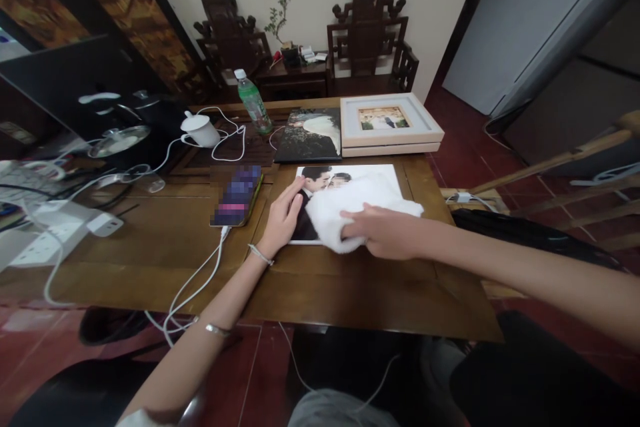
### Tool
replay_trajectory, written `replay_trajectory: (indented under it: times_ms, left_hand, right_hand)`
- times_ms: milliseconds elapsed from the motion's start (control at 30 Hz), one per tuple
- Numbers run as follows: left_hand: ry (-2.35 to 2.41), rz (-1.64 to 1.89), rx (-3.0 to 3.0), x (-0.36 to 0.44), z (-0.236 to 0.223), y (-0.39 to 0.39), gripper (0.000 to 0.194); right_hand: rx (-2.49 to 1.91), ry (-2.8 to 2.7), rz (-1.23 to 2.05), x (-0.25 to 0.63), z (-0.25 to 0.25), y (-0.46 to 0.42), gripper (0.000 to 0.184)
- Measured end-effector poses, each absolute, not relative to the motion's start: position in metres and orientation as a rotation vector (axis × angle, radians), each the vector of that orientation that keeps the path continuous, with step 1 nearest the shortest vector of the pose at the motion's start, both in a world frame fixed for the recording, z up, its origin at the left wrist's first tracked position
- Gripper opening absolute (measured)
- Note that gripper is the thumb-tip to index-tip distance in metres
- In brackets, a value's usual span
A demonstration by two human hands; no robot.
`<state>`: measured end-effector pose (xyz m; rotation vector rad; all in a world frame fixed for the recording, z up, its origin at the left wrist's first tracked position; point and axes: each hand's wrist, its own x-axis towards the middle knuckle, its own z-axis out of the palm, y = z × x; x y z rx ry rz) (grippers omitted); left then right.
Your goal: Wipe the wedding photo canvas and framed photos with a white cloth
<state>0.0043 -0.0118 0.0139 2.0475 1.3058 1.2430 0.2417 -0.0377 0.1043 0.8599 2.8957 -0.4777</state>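
A photo album with a couple's picture on its cover point(320, 181) lies flat on the wooden table point(350, 287). My left hand point(283, 217) rests on the album's left edge with fingers stretched out flat. My right hand point(383, 231) presses a white fluffy cloth point(345, 207) onto the cover, fingers curled over it. The cloth hides much of the picture.
A phone point(237, 196) on a white charging cable lies left of the album. Behind stand a dark album point(310, 135), a boxed framed photo point(387, 123), a green bottle point(254, 102) and a white teapot point(199, 129). A power strip point(60, 227) and cables lie at left.
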Motion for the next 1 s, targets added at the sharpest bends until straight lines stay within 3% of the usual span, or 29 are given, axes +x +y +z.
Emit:
replay_trajectory:
  times_ms: [233,400,700,867,1000]
  left_hand:
    - [1.295,1.119,2.126,0.006,0.014,-0.01,0.037]
    - [1.283,1.126,2.14,0.006,0.013,-0.008,0.035]
    - [1.353,1.092,2.17,0.003,0.011,-0.007,0.031]
    - [1.319,1.083,2.155,0.003,0.012,-0.009,0.033]
    - [1.29,1.095,2.132,0.004,0.014,-0.009,0.035]
  right_hand:
    - [1.228,2.919,-0.415,0.259,0.098,0.016,0.044]
    - [1.539,2.874,-0.684,0.223,0.093,0.038,0.032]
    - [1.252,3.008,-0.881,0.17,0.094,0.055,0.039]
    - [1.178,2.995,-0.839,0.21,0.097,0.054,0.024]
    - [1.332,3.008,-0.717,0.268,0.096,0.056,0.036]
